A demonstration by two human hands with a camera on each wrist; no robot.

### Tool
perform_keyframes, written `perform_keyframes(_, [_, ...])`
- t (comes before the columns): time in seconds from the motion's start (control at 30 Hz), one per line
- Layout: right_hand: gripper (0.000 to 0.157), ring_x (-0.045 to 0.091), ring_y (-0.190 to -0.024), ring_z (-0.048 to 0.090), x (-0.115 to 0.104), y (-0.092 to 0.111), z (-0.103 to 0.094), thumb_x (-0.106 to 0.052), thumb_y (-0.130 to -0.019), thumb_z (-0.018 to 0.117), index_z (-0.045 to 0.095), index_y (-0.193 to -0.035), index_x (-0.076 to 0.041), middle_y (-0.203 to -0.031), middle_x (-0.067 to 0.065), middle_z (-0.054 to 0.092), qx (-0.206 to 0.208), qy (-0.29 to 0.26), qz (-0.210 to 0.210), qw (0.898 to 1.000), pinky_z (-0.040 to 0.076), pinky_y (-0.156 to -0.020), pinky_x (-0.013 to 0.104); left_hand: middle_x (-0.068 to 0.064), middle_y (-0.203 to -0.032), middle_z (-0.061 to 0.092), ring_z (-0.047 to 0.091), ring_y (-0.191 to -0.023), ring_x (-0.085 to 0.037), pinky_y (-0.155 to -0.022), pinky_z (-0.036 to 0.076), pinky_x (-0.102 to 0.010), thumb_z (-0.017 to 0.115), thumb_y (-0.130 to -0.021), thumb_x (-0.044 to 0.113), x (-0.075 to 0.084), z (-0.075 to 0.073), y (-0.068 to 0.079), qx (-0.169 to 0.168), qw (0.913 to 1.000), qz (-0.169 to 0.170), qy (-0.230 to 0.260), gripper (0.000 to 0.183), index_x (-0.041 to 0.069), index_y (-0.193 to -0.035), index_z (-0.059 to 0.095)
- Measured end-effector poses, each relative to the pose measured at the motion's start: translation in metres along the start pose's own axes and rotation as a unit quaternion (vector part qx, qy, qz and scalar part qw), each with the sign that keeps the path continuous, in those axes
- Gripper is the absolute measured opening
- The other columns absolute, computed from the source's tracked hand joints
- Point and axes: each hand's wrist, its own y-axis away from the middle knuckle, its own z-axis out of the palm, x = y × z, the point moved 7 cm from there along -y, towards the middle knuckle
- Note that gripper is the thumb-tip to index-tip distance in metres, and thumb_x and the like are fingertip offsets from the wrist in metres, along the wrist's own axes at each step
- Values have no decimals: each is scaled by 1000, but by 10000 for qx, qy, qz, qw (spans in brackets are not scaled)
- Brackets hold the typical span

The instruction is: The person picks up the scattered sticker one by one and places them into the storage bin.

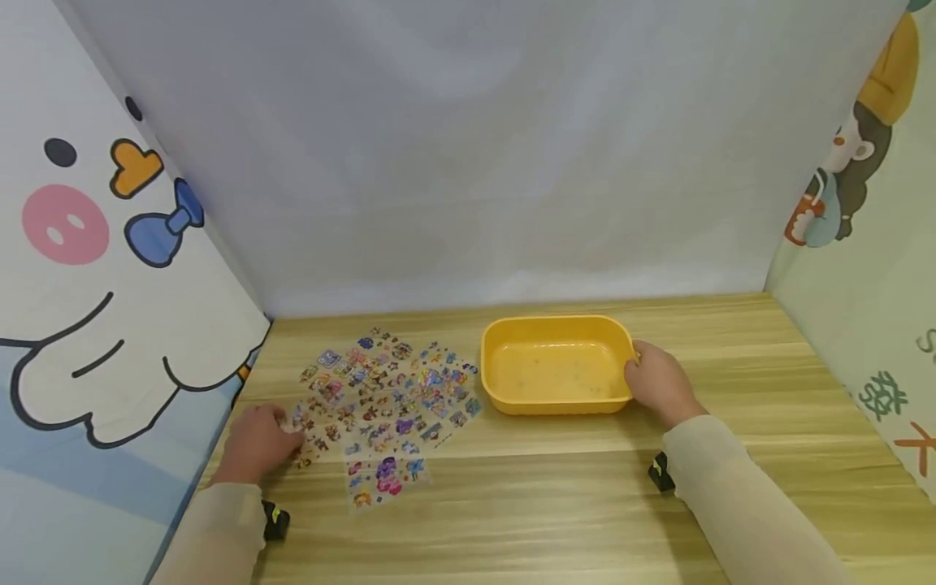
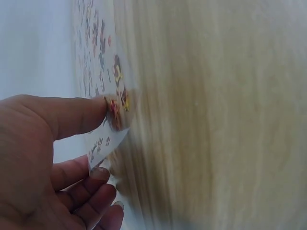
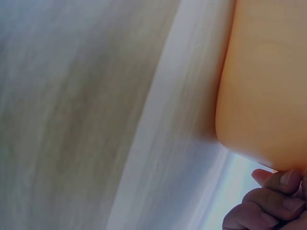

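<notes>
Clear sticker sheets (image 1: 387, 398) printed with small colourful figures lie spread and overlapping on the left half of the table. My left hand (image 1: 259, 443) is at their left edge. In the left wrist view the thumb (image 2: 79, 115) lies on top of a sticker sheet (image 2: 103, 139) and the fingers are curled under its bent-up corner, pinching it. My right hand (image 1: 661, 382) grips the right end of a yellow plastic basin (image 1: 559, 406) by its rim. The right wrist view shows the basin's side (image 3: 264, 86) with curled fingers (image 3: 273, 201) at its lower end.
The wood-grain table (image 1: 548, 504) carries the sheets and the basin. Behind it hangs a pale curtain (image 1: 497, 162). Cartoon-printed panels stand along the left side (image 1: 110, 325) and the right side (image 1: 863, 284).
</notes>
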Motion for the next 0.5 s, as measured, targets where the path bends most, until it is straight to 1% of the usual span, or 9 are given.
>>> perform_keyframes(0.17, [54, 40, -108, 55, -1, 1, -1, -15, -105, 36, 37, -150, 15, -143, 35, 50, -13, 86, 34, 10000, 45, -99, 58, -40, -125, 53, 50, -114, -54, -95, 45, -66, 68, -92, 22, -1, -1, 0, 32, 9997, -162, 201, 57, -18, -131, 55])
perform_keyframes(0.33, [54, 40, -109, 55, -2, 2, -1, -15, -105, 36, 36, -150, 16, -143, 35, 50, -42, 84, 80, 9999, 45, -99, 57, -39, -124, 56, 55, -111, -55, -91, 49, -65, 61, -91, 12, -3, -1, 0, 128, 9991, -281, 302, 48, -18, -128, 57])
perform_keyframes(0.5, [53, 40, -108, 55, -4, 2, -1, -14, -105, 38, 37, -149, 16, -143, 35, 50, -53, 115, 73, 9999, 45, -100, 58, -37, -127, 59, 59, -109, -53, -88, 51, -62, 56, -91, 9, -8, 0, -1, 154, 9974, -504, 487, 45, -17, -128, 57])
